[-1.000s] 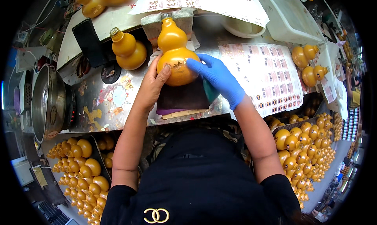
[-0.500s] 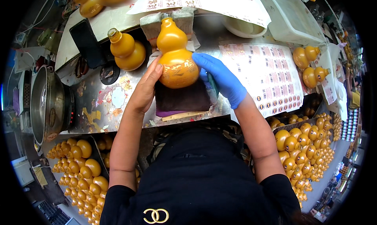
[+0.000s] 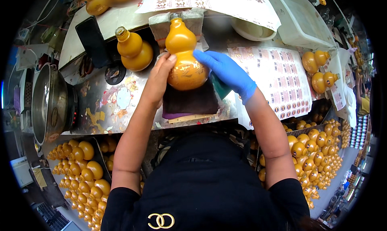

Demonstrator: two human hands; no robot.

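Observation:
A yellow-orange gourd-shaped bottle [image 3: 187,69] lies with its glass neck pointing away from me, on a dark cloth pad [image 3: 189,100] at the table's near edge. Its lower bulb carries a printed decal. My bare left hand [image 3: 160,75] is closed against the bottle's left side, thumb on top near the waist. On the other side my right hand [image 3: 227,71], in a blue glove, grips it with the thumb near the waist; its other fingers are mostly hidden. Something dark green [image 3: 220,85] shows under that glove. A folded pale cloth [image 3: 161,27] sits beneath the neck.
Another gourd bottle [image 3: 134,49] stands left, beside a dark phone [image 3: 92,41] on a stand. A metal pan [image 3: 46,102] is far left. Sticker sheets [image 3: 278,75] lie right, below a white bowl [image 3: 254,29] and a clear bin [image 3: 302,21]. Many bottles [image 3: 310,154] fill crates below the table.
My left hand has slid up toward the bottle's waist, and my right thumb has shifted slightly. The view has moved a little, and the decal is turned somewhat.

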